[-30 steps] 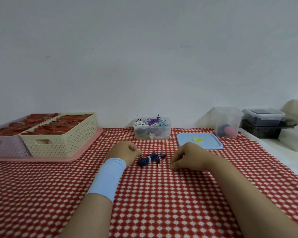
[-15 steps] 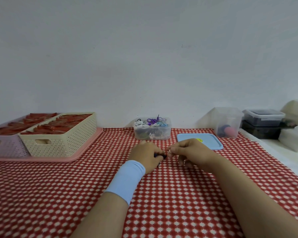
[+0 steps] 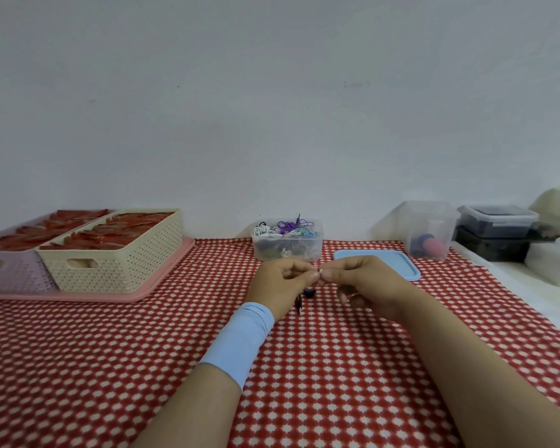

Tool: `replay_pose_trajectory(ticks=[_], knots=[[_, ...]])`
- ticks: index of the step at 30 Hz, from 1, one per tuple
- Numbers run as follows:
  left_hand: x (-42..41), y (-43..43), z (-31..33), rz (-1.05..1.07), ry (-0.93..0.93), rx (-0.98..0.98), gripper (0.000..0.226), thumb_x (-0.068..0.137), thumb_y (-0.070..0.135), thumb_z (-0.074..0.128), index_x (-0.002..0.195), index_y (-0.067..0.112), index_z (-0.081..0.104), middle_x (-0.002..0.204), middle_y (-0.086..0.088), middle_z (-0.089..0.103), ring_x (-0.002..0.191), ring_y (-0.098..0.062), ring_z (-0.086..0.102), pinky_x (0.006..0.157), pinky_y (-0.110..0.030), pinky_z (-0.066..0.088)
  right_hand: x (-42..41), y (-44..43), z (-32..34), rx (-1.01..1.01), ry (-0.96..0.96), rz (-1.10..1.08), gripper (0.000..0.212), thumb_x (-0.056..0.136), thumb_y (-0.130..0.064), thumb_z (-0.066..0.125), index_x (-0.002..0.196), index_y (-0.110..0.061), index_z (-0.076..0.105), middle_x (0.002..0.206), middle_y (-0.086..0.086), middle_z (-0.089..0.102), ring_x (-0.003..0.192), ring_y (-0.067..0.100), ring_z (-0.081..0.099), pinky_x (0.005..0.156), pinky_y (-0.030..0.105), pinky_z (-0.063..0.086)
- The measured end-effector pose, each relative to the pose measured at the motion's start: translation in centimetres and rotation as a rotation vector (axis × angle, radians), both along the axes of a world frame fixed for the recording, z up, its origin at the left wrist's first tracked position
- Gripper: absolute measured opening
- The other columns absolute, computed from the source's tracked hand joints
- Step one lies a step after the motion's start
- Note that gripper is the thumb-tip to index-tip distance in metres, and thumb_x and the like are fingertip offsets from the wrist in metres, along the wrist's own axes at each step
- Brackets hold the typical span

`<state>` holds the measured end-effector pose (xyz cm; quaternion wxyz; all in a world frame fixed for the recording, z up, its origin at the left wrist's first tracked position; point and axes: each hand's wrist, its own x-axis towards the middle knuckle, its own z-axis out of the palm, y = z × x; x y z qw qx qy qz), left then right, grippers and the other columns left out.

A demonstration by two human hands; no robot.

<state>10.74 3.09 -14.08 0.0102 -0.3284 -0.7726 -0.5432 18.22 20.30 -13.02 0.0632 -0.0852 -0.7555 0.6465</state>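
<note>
My left hand (image 3: 282,282), with a light blue wristband, holds a bundled blue earphone cable (image 3: 309,292) just above the red-checked tablecloth (image 3: 143,367). Only a blue earbud and a dark plug hang out below the palm; the rest is hidden. My right hand (image 3: 366,284) meets the left fingertip to fingertip and pinches a small white bit of the bundle between thumb and forefinger. Behind the hands stands an open clear box of earphones (image 3: 287,244), white, purple and blue ones piled on top.
A light blue lid (image 3: 398,263) lies right of the box. A clear tub (image 3: 429,229) and stacked dark containers (image 3: 495,234) stand at the back right. At the left, a cream basket (image 3: 117,257) and a lilac basket (image 3: 4,270) sit on a pink tray (image 3: 162,279).
The blue earphone bundle lay on the cloth between my resting hands. Both hands closed in on it, and the left lifted it while the right took a pinch at its top.
</note>
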Motion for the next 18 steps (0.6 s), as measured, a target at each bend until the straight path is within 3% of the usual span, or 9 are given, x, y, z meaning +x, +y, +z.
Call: replay_pose_trajectory(ticks=[4,12,18], knots=[[0.25,-0.01,0.09,-0.023,-0.017,0.033,0.013,0.085,0.016,0.075,0.086,0.029,0.075,0.084,0.014,0.074,0.08,0.005,0.068,0.071,-0.006,0.049,0.08,0.11,0.1,0.012,-0.01,-0.007,0.016,0.085,-0.019,0.077,0.098,-0.01,0.08,0.092,0.008,0.077,0.052,0.011,0.055,0.045,0.021,0.034],[0.14,-0.16,0.25,-0.052,-0.072,0.065,0.017,0.087,0.017,0.073,0.099,0.029,0.073,0.09,0.01,0.076,0.088,-0.001,0.07,0.09,-0.026,0.054,0.42,-0.03,0.43,-0.019,-0.008,0.043,0.017,0.086,-0.025,0.073,0.093,-0.012,0.079,0.087,0.003,0.076,0.055,0.011,0.052,0.047,0.02,0.036],[0.42,-0.34,0.53,-0.05,-0.091,0.071,0.018,0.086,0.017,0.074,0.098,0.03,0.072,0.088,0.009,0.076,0.085,0.001,0.07,0.088,-0.022,0.053,0.35,-0.13,0.43,-0.026,-0.027,0.064,0.024,0.094,-0.023,0.066,0.103,-0.003,0.075,0.088,0.003,0.075,0.057,0.011,0.052,0.048,0.02,0.036]])
